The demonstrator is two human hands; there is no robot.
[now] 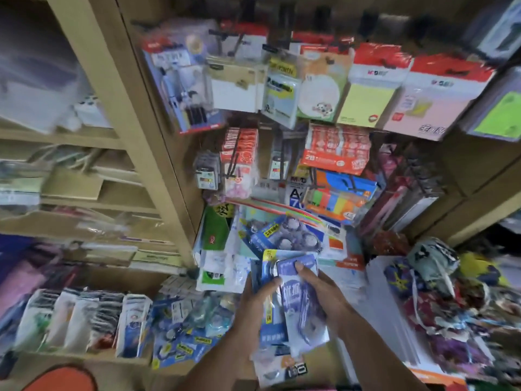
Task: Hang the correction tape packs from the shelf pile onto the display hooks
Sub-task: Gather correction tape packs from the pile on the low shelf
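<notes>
Shelf pile [180, 331] lies left of hands, hooked packs [335, 148] hang above.

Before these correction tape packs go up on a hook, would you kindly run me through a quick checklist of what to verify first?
1. Packs held securely: ok. The left hand and the right hand both grip the stack of correction tape packs.
2. One pack separated for hanging: not ok; several packs are fanned together.
3. Hang hole of the top pack facing up and free: cannot tell, blurred.
4. Free display hook: cannot tell; the visible black hooks carry goods.
5. More packs left in the shelf pile: ok, blue packs lie there.
</notes>
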